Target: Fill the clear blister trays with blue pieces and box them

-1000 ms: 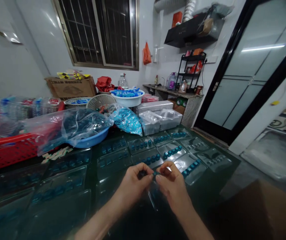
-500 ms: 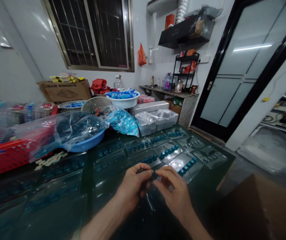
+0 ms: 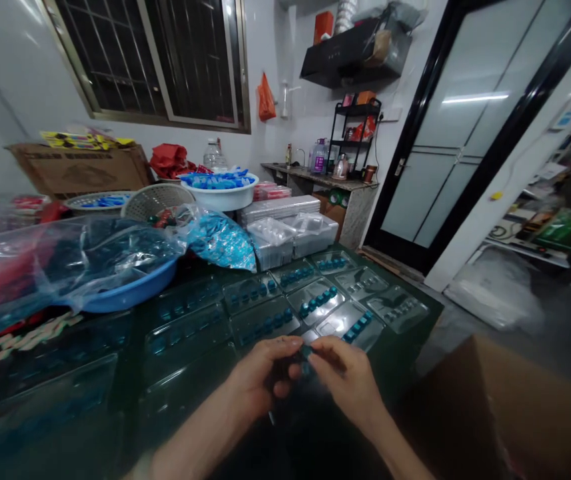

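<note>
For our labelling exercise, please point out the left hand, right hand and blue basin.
Left hand [image 3: 259, 375], head view: middle of the hand.
Right hand [image 3: 351, 377], head view: middle of the hand.
Blue basin [image 3: 138, 291], head view: outer wall.

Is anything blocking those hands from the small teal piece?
Nothing visible. The left hand and right hand meet at the teal piece, fingertips at it from both sides. The clear tray just ahead lies beyond them, not between.

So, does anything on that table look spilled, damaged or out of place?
Nothing looks plainly spilled or damaged. The pale strips lie in a loose heap beside the blue basin, which looks untidy compared with the neat rows of blue pieces in the trays.
</note>
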Available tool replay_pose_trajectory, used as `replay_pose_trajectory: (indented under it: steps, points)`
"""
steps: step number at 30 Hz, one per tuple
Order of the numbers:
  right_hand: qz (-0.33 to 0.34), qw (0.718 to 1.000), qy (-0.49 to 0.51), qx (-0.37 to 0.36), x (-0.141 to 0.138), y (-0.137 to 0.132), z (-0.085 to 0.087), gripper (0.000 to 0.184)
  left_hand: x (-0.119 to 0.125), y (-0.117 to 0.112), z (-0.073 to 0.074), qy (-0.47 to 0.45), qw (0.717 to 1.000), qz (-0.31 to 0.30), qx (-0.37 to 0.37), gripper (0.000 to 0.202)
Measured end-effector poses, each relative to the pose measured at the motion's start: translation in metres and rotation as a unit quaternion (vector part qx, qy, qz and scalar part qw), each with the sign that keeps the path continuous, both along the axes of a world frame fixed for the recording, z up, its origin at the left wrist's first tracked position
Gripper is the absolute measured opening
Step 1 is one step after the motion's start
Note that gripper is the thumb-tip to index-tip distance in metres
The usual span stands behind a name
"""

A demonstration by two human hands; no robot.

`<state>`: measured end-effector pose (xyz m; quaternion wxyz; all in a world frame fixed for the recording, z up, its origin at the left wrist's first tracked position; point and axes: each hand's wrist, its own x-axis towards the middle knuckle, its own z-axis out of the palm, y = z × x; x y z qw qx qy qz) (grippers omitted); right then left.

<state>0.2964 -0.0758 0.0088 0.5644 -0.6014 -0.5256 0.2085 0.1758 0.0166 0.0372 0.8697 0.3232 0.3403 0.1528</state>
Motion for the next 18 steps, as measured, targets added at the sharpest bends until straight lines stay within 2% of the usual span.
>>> replay_pose_trajectory:
  steps: [3,5,7,10,13,15,18]
  points:
    - [-0.006,0.999,0.039,-0.011,0.012,0.006,-0.004,0.011,0.016,0.006,-0.002,-0.011,1.0,-0.01,0.001,0.018]
    - [-0.031,0.998,0.048,-0.022,0.036,0.014,-0.006,0.015,0.026,0.011,0.0,-0.012,1.0,-0.008,0.0,0.016]
    - [-0.087,0.995,0.026,-0.035,0.076,0.028,-0.007,0.022,0.033,0.017,0.001,0.004,1.0,0.024,-0.006,0.013]
    - [-0.19,0.98,-0.046,-0.047,0.157,0.061,-0.009,0.03,0.034,0.025,-0.002,0.032,0.997,0.069,-0.015,0.015]
    - [-0.226,0.968,-0.076,-0.078,0.232,0.103,-0.016,0.028,0.025,0.03,-0.011,0.045,0.995,0.077,-0.033,0.023]
    - [-0.234,0.961,-0.099,-0.112,0.265,0.131,-0.024,0.024,0.018,0.031,-0.014,0.047,0.995,0.081,-0.039,0.025]
    - [-0.234,0.95,-0.132,-0.158,0.29,0.168,-0.038,0.021,0.012,0.03,-0.009,0.074,0.991,0.104,-0.03,0.026]
